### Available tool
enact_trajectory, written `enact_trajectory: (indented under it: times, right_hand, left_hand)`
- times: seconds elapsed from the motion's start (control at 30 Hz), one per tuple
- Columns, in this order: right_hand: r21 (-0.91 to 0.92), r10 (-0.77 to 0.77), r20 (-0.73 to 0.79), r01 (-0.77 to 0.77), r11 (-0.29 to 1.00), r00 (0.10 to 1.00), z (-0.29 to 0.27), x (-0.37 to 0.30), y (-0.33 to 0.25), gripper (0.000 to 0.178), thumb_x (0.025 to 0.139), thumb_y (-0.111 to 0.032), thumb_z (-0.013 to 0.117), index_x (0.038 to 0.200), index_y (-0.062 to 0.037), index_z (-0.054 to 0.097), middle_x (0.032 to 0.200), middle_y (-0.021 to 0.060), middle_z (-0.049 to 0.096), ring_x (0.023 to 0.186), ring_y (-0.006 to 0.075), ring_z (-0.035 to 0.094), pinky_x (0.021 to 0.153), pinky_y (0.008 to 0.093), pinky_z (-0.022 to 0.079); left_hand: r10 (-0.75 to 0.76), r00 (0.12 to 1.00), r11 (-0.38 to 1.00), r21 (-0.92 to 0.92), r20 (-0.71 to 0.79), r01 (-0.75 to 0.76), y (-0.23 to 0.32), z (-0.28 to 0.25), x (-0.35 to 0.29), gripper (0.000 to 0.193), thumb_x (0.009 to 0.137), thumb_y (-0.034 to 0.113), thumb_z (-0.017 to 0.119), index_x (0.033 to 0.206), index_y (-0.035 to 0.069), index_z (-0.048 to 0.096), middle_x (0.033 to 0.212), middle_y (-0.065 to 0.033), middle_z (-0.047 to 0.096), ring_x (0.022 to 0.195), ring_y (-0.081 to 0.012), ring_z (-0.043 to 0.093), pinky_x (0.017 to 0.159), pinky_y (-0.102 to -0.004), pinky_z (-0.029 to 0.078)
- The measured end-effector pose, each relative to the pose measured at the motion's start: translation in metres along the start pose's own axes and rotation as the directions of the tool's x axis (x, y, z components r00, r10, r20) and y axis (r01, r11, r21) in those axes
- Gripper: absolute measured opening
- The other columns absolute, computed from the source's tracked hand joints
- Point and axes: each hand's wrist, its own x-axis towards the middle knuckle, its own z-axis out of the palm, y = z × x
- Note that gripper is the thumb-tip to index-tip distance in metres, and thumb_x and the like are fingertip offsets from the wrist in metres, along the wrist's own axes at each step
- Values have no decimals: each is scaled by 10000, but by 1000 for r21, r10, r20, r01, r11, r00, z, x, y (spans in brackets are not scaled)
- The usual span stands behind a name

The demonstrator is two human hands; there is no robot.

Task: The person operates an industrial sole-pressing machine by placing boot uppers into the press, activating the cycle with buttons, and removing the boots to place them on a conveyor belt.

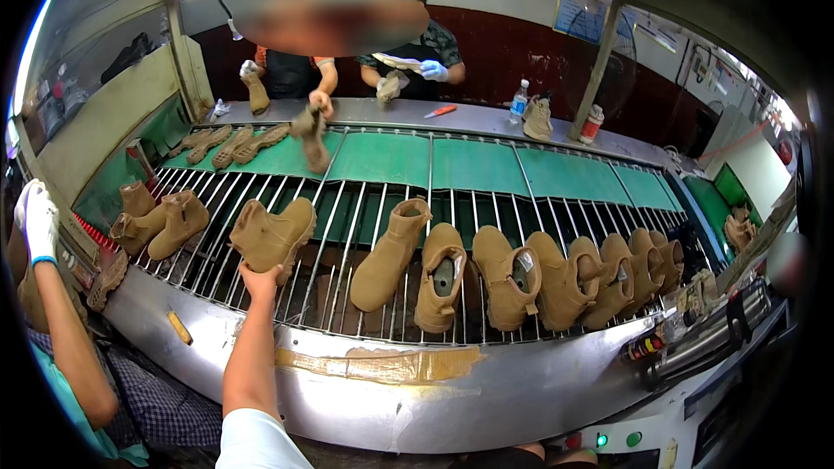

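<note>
Two tan boots (156, 224) lie at the far left of the wire rack (347, 234), just beside a neighbouring person's raised arm with a white glove (39, 221). Next along, the person's left hand (261, 280) reaches up from the lower edge, its grip closed on the heel end of a tan suede boot (271, 236) that lies on its side on the rack bars, toe pointing left. The right hand is out of view, so its grip cannot be told. To the right of the held boot stands a single boot (388, 254), leaning, then a row of boots (565, 276) packed close together, touching one another, running to the rack's right end. Beyond the rack lies a green belt (469, 163) with flat soles (228, 145) at its left part. Across the far metal counter (469, 117) two other people handle shoe parts; a water bottle (519, 102) stands there.
</note>
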Motion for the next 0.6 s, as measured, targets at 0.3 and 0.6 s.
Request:
enact_trajectory:
  times: [0.3,0.6]
  right_hand:
    - [2,50,55,-51,999,997,-5,9,-6,316,772,-280,636,566,-82,503,587,142,527,555,367,519,537,460,411]
    - [153,23,53,-31,988,998,-32,3,-17,196,786,-255,647,683,-93,607,670,113,615,620,325,598,591,423,476]
  left_hand:
    - [139,945,951,227,297,-211,58,13,4,599,637,261,818,1152,39,608,1088,-155,665,1039,-318,624,888,-387,482]
    - [-276,755,633,-478,594,608,89,-73,-89,545,845,240,659,1298,12,459,1206,-146,574,1057,-307,590,883,-466,513]
